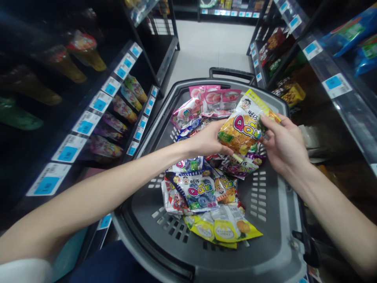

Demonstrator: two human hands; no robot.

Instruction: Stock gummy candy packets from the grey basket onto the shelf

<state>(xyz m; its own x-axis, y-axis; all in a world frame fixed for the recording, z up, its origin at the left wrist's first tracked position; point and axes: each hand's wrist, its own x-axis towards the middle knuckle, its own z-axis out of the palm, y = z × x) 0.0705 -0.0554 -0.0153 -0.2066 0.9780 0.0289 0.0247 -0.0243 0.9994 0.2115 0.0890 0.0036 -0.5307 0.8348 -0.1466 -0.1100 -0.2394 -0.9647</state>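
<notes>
Between my two hands is a yellow-topped bag of gummy candy (246, 124), tilted above a grey shopping basket (141, 204). My left hand (210, 139) grips its lower left edge, thumb at the bottom corner. My right hand (284, 141) pinches its right side, fingers partly hidden behind it. Below, the basket holds several candy bags: pink ones (220, 100) at the far end, a blueberry bag (202, 192) in the middle, a purple bag (240, 167) under my hands, and yellow bags (232, 226) at the near end.
Dark shelves with blue-and-white price tags (100, 102) line the left side, with bagged sweets (125, 108) on a lower level. More shelving on the right carries blue packets (353, 33) and yellow-brown packs (294, 94). The basket's black handle (232, 72) lies at its far rim. Beyond is pale tiled floor (200, 47).
</notes>
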